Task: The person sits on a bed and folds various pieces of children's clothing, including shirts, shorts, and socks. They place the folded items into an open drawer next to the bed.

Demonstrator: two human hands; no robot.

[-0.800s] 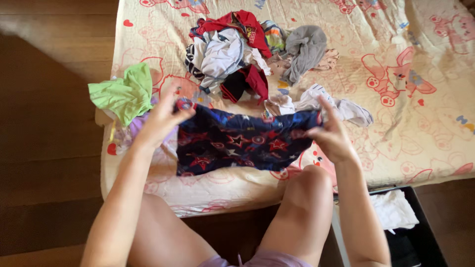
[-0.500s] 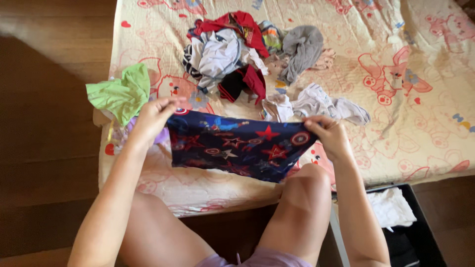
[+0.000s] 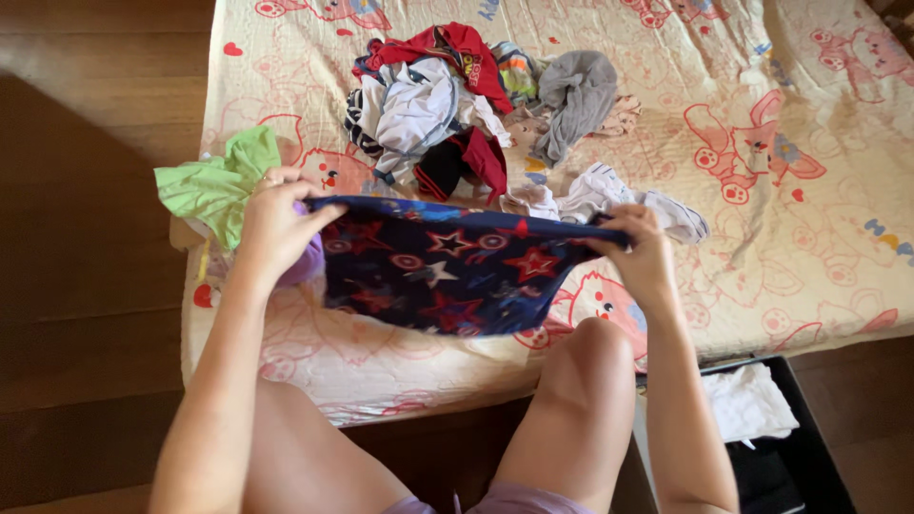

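- Warm daylight falls bright across my bed (image 3: 819,238), washing out its pale sheet.
- The wooden floor (image 3: 86,286) at left sits in deep shadow.
- My hands look slightly soft; the edges bend a little.

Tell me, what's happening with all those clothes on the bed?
A person sits at the edge of a bed covered with a cartoon-print sheet. Their left hand and right hand each grip one end of a dark blue garment with red stars, stretching it flat just above the sheet. A jumbled pile of clothes lies farther back, a light green garment sits by the left hand, and a white cloth lies in a dark container on the floor.
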